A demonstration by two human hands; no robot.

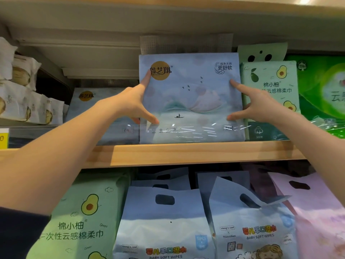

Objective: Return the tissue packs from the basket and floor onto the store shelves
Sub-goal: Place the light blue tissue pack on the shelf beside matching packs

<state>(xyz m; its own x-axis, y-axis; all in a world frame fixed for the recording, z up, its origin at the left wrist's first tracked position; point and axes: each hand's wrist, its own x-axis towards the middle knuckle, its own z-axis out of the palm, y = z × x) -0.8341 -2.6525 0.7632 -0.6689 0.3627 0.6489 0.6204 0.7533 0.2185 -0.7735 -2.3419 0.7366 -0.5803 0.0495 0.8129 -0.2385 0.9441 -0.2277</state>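
A large pale blue tissue pack (190, 98) with a gold round logo and a mountain scene stands upright on the upper wooden shelf (186, 154), behind a clear front rail. My left hand (134, 103) grips its left edge, index finger up by the logo and thumb low on the front. My right hand (257, 105) grips its right edge, with a finger and the thumb on the front. A second blue pack (87, 107) of the same kind stands further back to the left.
Green avocado-print packs (270, 86) press against the blue pack's right side, bright green packs (321, 94) beyond them. White wrapped packs (22, 98) fill the upper left. The lower shelf holds a green pack (78, 221), blue baby-wipe bags (164, 221) and a pink bag (317, 212).
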